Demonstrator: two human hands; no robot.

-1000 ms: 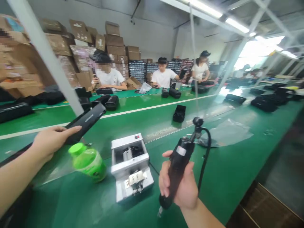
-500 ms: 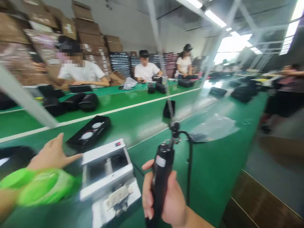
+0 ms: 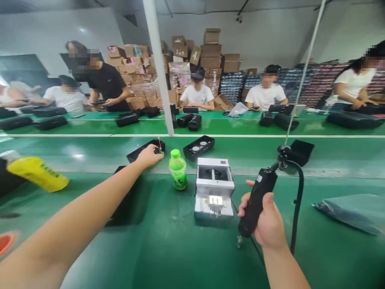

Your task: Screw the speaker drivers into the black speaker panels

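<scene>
My right hand is wrapped around a black electric screwdriver, bit pointing down, its black cable looping up to a hanging cord. My left hand is stretched far forward onto a black open casing on the conveyor, fingers curled over its right end near some small wires. A second black casing with two round parts lies to the right. Between my hands stand a green bottle and a white screw-feeder box.
A green conveyor belt runs across. A yellow packet lies at left, a plastic bag at right. Several workers sit or stand at the far side with black casings and stacked cardboard boxes behind. A white post rises ahead.
The view has swung left and back. My left hand let go of the casing it held a second ago and has reached forward onto another casing on the belt. The right hand still holds the screwdriver.
</scene>
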